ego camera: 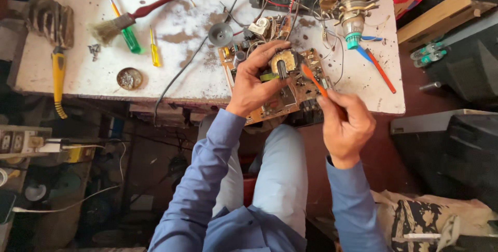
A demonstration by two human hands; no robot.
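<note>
Left hand (252,83): fingers (270,49) wrapped over the brown, component-crowded circuit board (290,93), tilted at the near edge of the stained white surface (171,65). Board: judged stiff, light, fragile; best held by its edges. Right hand (346,125): fingers pinched around an orange-handled slim screwdriver (314,81), tip on the board. Beyond the fingers: black transformer block with yellow tape (282,62). No packages or labels discernible.
</note>
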